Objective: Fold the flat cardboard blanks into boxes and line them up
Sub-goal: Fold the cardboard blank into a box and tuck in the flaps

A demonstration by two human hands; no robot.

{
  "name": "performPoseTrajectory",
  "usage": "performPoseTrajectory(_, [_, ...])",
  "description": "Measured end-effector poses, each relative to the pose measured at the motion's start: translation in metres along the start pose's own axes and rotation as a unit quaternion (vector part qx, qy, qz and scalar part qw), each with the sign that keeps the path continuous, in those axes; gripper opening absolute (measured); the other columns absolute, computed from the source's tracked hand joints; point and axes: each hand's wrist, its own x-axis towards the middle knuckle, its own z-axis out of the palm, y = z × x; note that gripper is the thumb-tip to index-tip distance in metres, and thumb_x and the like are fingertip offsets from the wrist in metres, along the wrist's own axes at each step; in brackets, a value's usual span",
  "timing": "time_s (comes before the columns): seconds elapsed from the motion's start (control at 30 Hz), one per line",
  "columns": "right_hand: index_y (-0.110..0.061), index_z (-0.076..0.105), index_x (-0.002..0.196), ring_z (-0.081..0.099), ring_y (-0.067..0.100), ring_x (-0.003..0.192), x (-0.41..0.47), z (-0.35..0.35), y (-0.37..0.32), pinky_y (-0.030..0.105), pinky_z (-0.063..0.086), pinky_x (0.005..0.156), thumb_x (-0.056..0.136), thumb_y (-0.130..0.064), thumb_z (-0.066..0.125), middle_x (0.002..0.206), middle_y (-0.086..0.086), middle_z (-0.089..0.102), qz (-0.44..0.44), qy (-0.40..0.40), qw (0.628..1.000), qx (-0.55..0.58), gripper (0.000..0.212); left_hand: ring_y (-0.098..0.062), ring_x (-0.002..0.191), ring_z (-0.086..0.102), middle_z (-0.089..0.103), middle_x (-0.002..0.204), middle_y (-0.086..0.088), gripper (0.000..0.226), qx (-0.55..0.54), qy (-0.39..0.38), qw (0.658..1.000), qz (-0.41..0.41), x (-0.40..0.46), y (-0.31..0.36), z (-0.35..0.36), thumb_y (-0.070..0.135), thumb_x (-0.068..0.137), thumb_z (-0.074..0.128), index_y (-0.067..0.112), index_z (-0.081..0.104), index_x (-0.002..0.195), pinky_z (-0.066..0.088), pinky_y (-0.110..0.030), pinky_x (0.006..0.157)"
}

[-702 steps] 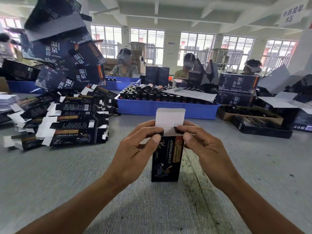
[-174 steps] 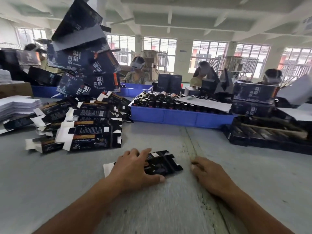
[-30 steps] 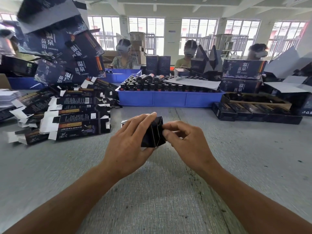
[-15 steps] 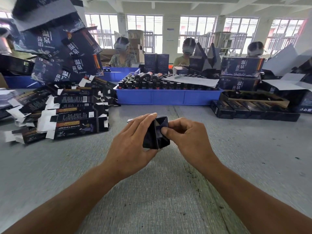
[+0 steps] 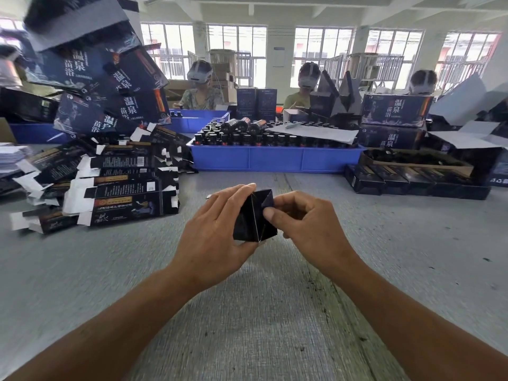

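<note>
- The box [image 5: 254, 215] sits between left hand [image 5: 217, 229] and right hand [image 5: 305, 224], above the table [image 5: 275, 325].
- Flat blanks [image 5: 121, 185] lie left; the tray [image 5: 275, 160] stands behind.

A blue tray [image 5: 275, 160] of dark bottles [image 5: 236, 138] stands on the grey table [image 5: 384, 243].

Both hands held a small dark cardboard box [image 5: 254, 215] above the grey counter [image 5: 275, 312]. The left hand [image 5: 217, 232] wrapped its side; the right hand [image 5: 305, 226] pinched an end flap.
</note>
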Motion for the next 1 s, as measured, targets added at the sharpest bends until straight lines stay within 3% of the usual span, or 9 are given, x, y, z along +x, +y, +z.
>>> performPoseTrajectory(0.2, [-0.039, 0.046, 0.14, 0.067, -0.001, 0.095, -0.004, 0.005, 0.003, 0.014, 0.056, 0.073, 0.084, -0.051, 0.074, 0.117, -0.011, 0.063, 0.003, -0.049, 0.998, -0.032, 0.064, -0.021, 0.148, 0.033, 0.043, 0.155, -0.004, 0.085, 0.016, -0.035, 0.996, 0.085, -0.001, -0.004, 0.006, 0.025, 0.081, 0.08, 0.013, 0.036, 0.152, 0.036, -0.046, 0.117])
performPoseTrajectory(0.33, [-0.031, 0.048, 0.137, 0.07, 0.007, 0.087, 0.001, 0.005, 0.005, 0.017, 0.055, 0.065, 0.079, -0.035, 0.071, 0.109, -0.004, 0.067, 0.07, -0.001, 0.997, 0.016, 0.062, -0.027, 0.153, 0.021, 0.029, 0.163, -0.009, 0.088, 0.053, -0.02, 0.994, 0.09, -0.002, -0.005, 0.008, 0.01, 0.078, 0.077, 0.012, 0.034, 0.154, 0.029, -0.054, 0.119])
performPoseTrajectory(0.47, [-0.022, 0.06, 0.118, 0.07, 0.017, 0.091, 0.008, -0.004, 0.013, 0.028, 0.059, 0.071, 0.07, -0.018, 0.075, 0.1, 0.002, 0.07, 0.149, -0.024, 0.986, 0.076, 0.05, -0.022, 0.147, 0.032, 0.03, 0.161, -0.006, 0.074, -0.026, 0.037, 0.995, -0.085, 0.001, -0.006, 0.003, 0.022, 0.091, 0.071, 0.016, 0.033, 0.154, 0.032, -0.045, 0.115])
performPoseTrajectory(0.53, [-0.021, 0.064, 0.107, 0.071, 0.018, 0.09, 0.009, -0.004, 0.017, 0.033, 0.058, 0.076, 0.072, -0.009, 0.078, 0.097, 0.002, 0.073, 0.169, -0.063, 0.98, 0.08, 0.04, -0.007, 0.134, 0.045, 0.039, 0.154, 0.005, 0.072, -0.182, 0.025, 0.958, -0.22, 0.005, -0.005, -0.003, 0.046, 0.093, 0.061, 0.028, 0.029, 0.155, 0.041, -0.034, 0.106])
performPoseTrajectory(0.6, [-0.023, 0.065, 0.105, 0.072, 0.009, 0.086, 0.008, -0.003, 0.018, 0.026, 0.057, 0.073, 0.072, -0.011, 0.081, 0.093, -0.005, 0.076, 0.161, -0.109, 0.98, 0.045, 0.039, -0.004, 0.122, 0.058, 0.056, 0.14, 0.006, 0.064, -0.358, 0.02, 0.89, -0.283, 0.009, -0.005, -0.005, 0.046, 0.094, 0.058, 0.034, 0.033, 0.152, 0.052, -0.03, 0.097])
performPoseTrajectory(0.7, [-0.029, 0.064, 0.104, 0.07, -0.003, 0.088, 0.004, -0.001, 0.019, 0.02, 0.052, 0.077, 0.075, -0.019, 0.082, 0.095, -0.019, 0.074, 0.141, -0.16, 0.977, 0.007, 0.035, -0.011, 0.11, 0.068, 0.071, 0.119, 0.005, 0.044, -0.437, 0.038, 0.857, -0.271, 0.013, -0.006, -0.008, 0.023, 0.102, 0.055, 0.03, 0.046, 0.144, 0.058, -0.021, 0.08])
performPoseTrajectory(0.77, [-0.032, 0.062, 0.109, 0.069, -0.005, 0.093, 0.004, -0.001, 0.018, 0.023, 0.055, 0.083, 0.082, -0.025, 0.08, 0.101, -0.018, 0.074, 0.128, -0.155, 0.979, 0.027, 0.033, -0.008, 0.102, 0.07, 0.073, 0.112, 0.01, 0.048, -0.44, 0.048, 0.852, -0.281, 0.013, -0.006, -0.01, 0.022, 0.098, 0.062, 0.032, 0.046, 0.143, 0.057, -0.017, 0.074])
performPoseTrajectory(0.9, [-0.033, 0.058, 0.123, 0.066, -0.006, 0.103, 0.008, -0.007, 0.014, 0.012, 0.055, 0.079, 0.087, -0.035, 0.076, 0.111, -0.019, 0.071, 0.052, -0.032, 0.995, 0.083, 0.041, -0.01, 0.095, 0.072, 0.071, 0.112, 0.003, 0.062, -0.449, 0.038, 0.846, -0.285, 0.012, -0.002, -0.01, 0.02, 0.086, 0.077, 0.034, 0.046, 0.137, 0.058, -0.02, 0.07])
performPoseTrajectory(1.0, [-0.032, 0.061, 0.118, 0.068, 0.002, 0.107, 0.013, -0.011, 0.013, 0.024, 0.058, 0.087, 0.089, -0.027, 0.074, 0.115, -0.019, 0.071, 0.029, 0.003, 0.992, 0.126, 0.032, -0.01, 0.095, 0.071, 0.07, 0.111, 0.007, 0.061, -0.435, 0.033, 0.86, -0.265, 0.012, 0.002, -0.01, 0.019, 0.082, 0.082, 0.038, 0.047, 0.129, 0.059, -0.023, 0.074])
